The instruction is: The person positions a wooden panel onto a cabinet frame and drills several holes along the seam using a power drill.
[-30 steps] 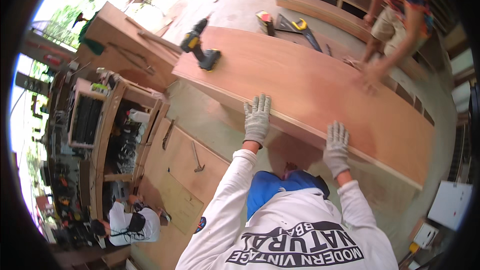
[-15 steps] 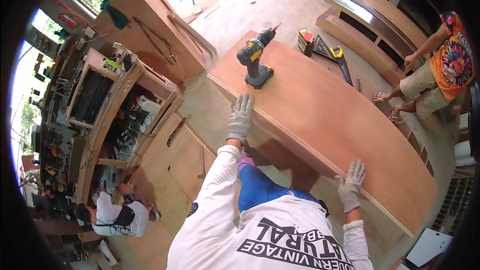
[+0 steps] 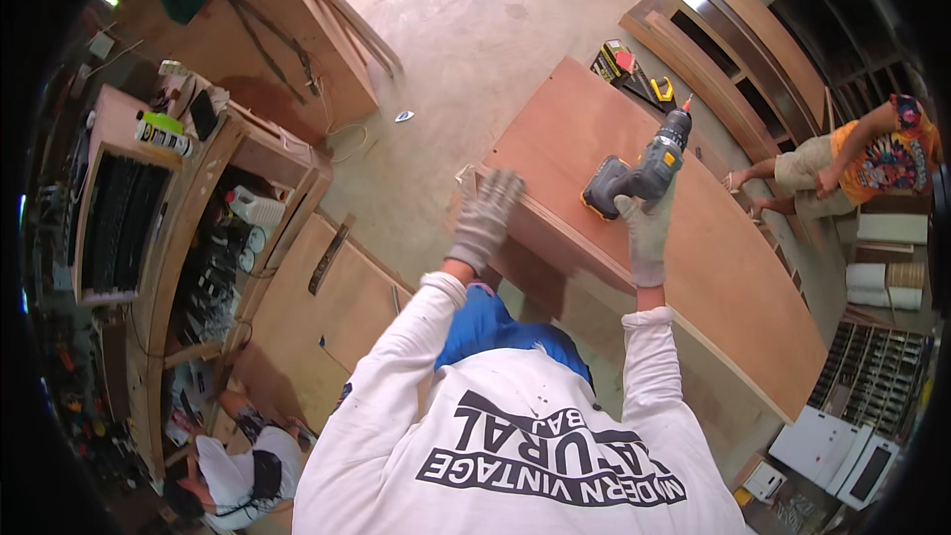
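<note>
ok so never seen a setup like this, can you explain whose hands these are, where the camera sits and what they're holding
No machine here: these are a person's own two hands in grey work gloves, seen by a wide fisheye camera worn on their head, looking down. That lens bends straight edges.

The right hand grips a cordless drill above a long wooden panel; I can't tell whether its battery touches the wood. The left hand is open at the panel's near edge, holding nothing. Beyond the far edge is a yellow-handled handsaw.

White sweatshirt [image 3: 515, 513], black lettering [image 3: 555, 483], grey-gloved hands [image 3: 485, 223], blue legwear [image 3: 507, 330]
</note>
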`<state>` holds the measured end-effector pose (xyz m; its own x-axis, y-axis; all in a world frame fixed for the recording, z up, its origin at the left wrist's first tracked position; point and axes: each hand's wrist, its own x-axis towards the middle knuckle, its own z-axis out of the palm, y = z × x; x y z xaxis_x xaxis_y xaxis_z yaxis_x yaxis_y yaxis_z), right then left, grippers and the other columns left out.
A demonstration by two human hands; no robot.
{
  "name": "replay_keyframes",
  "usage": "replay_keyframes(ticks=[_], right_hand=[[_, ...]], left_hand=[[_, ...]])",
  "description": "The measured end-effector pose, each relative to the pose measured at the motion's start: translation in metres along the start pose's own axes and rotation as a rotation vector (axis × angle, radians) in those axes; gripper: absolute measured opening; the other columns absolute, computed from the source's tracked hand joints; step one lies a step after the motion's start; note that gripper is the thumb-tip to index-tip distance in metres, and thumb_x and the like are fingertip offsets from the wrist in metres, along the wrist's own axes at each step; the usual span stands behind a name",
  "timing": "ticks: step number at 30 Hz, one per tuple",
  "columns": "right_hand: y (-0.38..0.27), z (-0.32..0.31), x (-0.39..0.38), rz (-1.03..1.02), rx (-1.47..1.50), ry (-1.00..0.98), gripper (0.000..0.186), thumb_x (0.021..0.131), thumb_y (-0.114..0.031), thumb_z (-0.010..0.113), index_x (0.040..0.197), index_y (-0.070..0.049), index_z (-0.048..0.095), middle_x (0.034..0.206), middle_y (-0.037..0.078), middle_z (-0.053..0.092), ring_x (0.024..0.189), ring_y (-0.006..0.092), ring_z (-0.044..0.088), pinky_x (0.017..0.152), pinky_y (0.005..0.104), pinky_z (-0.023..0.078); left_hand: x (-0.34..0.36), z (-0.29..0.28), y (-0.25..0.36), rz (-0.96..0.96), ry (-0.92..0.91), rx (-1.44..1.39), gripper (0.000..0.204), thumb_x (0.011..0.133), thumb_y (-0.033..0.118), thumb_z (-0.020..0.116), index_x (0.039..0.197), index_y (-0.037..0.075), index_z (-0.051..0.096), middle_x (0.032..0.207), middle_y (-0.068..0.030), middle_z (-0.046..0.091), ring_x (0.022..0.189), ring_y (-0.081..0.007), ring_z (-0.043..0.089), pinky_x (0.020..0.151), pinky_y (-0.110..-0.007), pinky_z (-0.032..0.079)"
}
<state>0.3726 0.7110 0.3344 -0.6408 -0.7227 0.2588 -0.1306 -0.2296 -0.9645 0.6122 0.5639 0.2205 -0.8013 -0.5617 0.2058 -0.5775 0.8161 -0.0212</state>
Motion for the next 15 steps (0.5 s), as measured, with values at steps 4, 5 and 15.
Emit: replay_keyframes(ticks=[4, 5, 15], right_hand=[[0.008, 0.037, 0.005, 0.182, -0.049, 0.19, 0.067, 0.093, -0.01, 0.078, 0.151, -0.004, 0.044, 0.134, 0.007, 0.061, 0.119, 0.0159, 0.06, 0.107, 0.0355, 0.049], [0.017, 0.036, 0.004, 0.185, -0.055, 0.205, 0.067, 0.093, -0.01, 0.078, 0.151, -0.004, 0.044, 0.134, 0.007, 0.061, 0.119, 0.0159, 0.06, 0.107, 0.0355, 0.049], [-0.028, 0.027, -0.045, 0.234, -0.002, 0.292, 0.031, 0.083, -0.011, 0.083, 0.109, -0.006, 0.068, 0.097, -0.001, 0.066, 0.088, 0.0107, 0.063, 0.086, 0.0293, 0.053]], left_hand=[[0.039, -0.009, -0.099, -0.052, -0.164, -0.443, 0.066, 0.094, 0.024, 0.063, 0.157, 0.018, 0.045, 0.156, -0.0115, 0.053, 0.143, -0.0291, 0.051, 0.121, -0.062, 0.029], [0.035, -0.008, -0.106, -0.037, -0.17, -0.449, 0.066, 0.094, 0.024, 0.063, 0.157, 0.018, 0.045, 0.156, -0.0115, 0.053, 0.143, -0.0291, 0.051, 0.121, -0.062, 0.029], [-0.015, 0.019, -0.119, -0.305, -0.258, -0.803, 0.074, 0.092, 0.038, 0.073, 0.156, 0.011, 0.045, 0.151, -0.0249, 0.053, 0.134, -0.0411, 0.056, 0.112, -0.045, 0.045]])
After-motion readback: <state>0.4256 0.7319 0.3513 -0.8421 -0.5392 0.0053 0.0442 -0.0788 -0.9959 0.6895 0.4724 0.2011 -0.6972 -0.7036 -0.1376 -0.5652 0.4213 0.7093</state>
